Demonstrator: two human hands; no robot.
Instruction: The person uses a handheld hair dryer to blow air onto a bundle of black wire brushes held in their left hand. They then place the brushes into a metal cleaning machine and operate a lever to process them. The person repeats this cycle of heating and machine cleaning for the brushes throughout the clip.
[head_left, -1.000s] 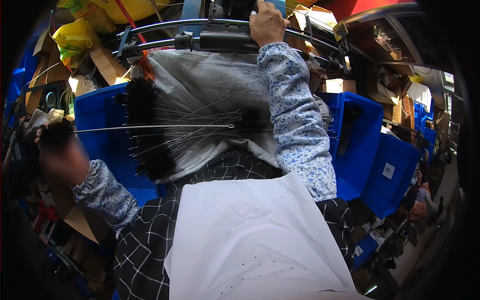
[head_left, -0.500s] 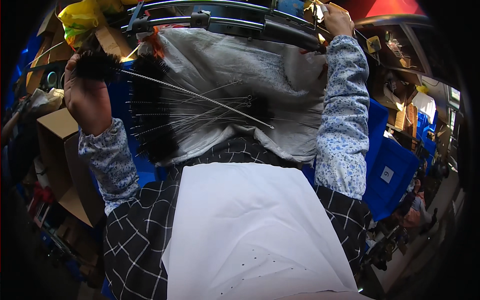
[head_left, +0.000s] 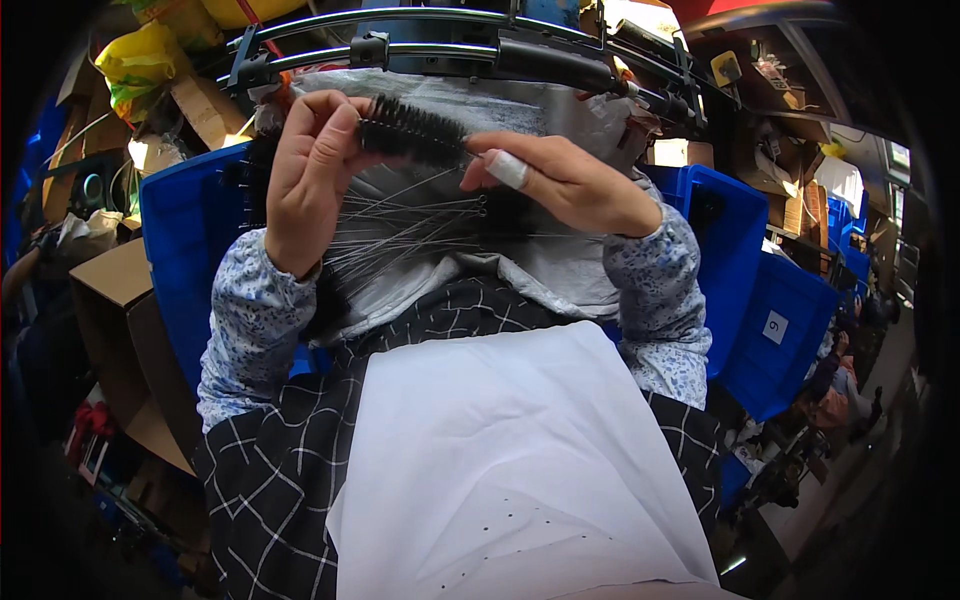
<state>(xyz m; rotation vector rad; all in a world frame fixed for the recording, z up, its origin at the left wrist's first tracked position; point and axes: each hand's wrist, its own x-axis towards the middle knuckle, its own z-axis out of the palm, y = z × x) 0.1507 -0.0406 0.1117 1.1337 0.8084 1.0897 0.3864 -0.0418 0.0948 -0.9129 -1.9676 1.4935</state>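
Observation:
A black bristled wire brush (head_left: 412,132) is held up crosswise in front of me. My left hand (head_left: 318,165) pinches its left end between thumb and fingers. At the brush's right end, my right hand (head_left: 570,180) is closed with thumb and forefinger together at the wire; a white wrap covers part of one digit. Behind and below the hands, several more wire brushes (head_left: 415,218) lie on a grey cloth (head_left: 585,270) over my lap. Their thin stems point right and end in small loops, while their dark bristles are partly hidden by my left arm.
Metal rails (head_left: 430,50) of a bench device run across the far side. Blue bins (head_left: 180,250) stand at my left and a blue bin (head_left: 785,335) at my right. An open cardboard box (head_left: 120,275) and a yellow plastic bag (head_left: 140,65) are on the left.
My left hand has brought the brush inward to the right and turned its bristles crosswise. My right hand has come down from the far right rail to the brush's wire end.

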